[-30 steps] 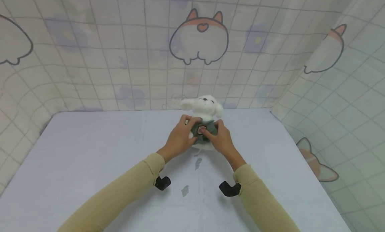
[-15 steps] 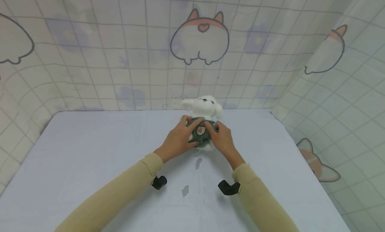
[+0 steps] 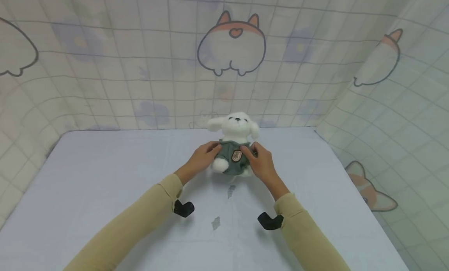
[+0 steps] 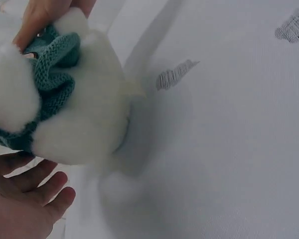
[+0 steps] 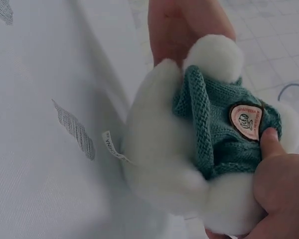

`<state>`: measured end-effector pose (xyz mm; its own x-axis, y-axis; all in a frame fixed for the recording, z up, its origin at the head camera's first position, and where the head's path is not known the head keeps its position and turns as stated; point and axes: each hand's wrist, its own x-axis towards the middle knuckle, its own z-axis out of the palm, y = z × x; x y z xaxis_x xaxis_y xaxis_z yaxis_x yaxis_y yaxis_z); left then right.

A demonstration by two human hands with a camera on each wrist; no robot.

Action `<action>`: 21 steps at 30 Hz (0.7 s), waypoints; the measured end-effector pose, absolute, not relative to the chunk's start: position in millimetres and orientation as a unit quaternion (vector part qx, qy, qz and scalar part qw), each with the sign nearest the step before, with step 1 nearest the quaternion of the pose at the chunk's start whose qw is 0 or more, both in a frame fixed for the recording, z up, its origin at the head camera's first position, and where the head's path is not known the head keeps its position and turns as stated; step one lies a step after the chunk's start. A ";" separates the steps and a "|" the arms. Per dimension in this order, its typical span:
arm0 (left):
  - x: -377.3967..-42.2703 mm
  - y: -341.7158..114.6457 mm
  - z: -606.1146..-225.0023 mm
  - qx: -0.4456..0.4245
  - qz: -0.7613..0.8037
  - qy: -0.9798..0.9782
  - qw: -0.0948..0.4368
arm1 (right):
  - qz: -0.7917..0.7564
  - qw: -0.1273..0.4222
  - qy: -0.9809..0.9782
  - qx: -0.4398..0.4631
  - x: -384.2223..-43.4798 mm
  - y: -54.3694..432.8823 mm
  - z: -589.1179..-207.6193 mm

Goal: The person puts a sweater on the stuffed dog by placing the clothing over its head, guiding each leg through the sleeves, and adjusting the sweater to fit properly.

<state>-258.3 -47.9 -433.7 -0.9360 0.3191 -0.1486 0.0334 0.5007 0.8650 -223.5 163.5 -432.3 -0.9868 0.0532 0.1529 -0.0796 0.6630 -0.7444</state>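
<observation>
A white plush dog point(image 3: 237, 130) with floppy ears sits upright near the far edge of the table, facing me. It wears a green knitted sweater point(image 5: 224, 99) with a pink-and-brown badge point(image 5: 245, 122) on the chest. My left hand point(image 3: 200, 158) holds the toy's shoulder at the sweater's top edge, thumb in front. In the left wrist view that hand's other fingers point(image 4: 45, 186) spread beside the body. My right hand point(image 3: 262, 162) grips the opposite side, its thumb pressing the sweater by the badge and its fingers partly hidden behind. One round white arm point(image 3: 220, 165) sticks out below my left hand.
A white cloth-covered table point(image 3: 122, 173) spreads around the toy, with two grey worn patches on it, one a torn-looking patch point(image 3: 231, 191). Behind and to the right hang checked curtains point(image 3: 158, 68) with cartoon animals. A small white label point(image 5: 109, 144) hangs from the toy's base.
My left hand has drawn back from the sweater's front to the toy's shoulder, uncovering the round arm. The sweater hem sits lower and smoother. My right hand stays at its side.
</observation>
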 end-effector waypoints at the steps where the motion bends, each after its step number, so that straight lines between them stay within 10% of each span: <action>1: -258.3 -46.4 -433.6 0.100 0.492 0.849 0.162 | 0.407 0.090 -0.909 0.009 -223.0 164.5 -432.1; 9: -258.1 -33.5 -434.8 0.119 0.523 0.825 0.177 | 0.401 0.200 -0.894 0.000 -209.2 169.2 -420.9; 21: -253.7 -19.9 -435.0 0.127 0.525 0.826 0.161 | 0.377 0.073 -0.923 -0.028 -194.0 166.8 -402.2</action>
<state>-253.7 -19.9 -435.0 -0.9156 0.3797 -0.1324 0.0413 0.4162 0.9083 -194.0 166.8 -402.2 -0.9879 0.1060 0.1134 -0.0036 0.7147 -0.6994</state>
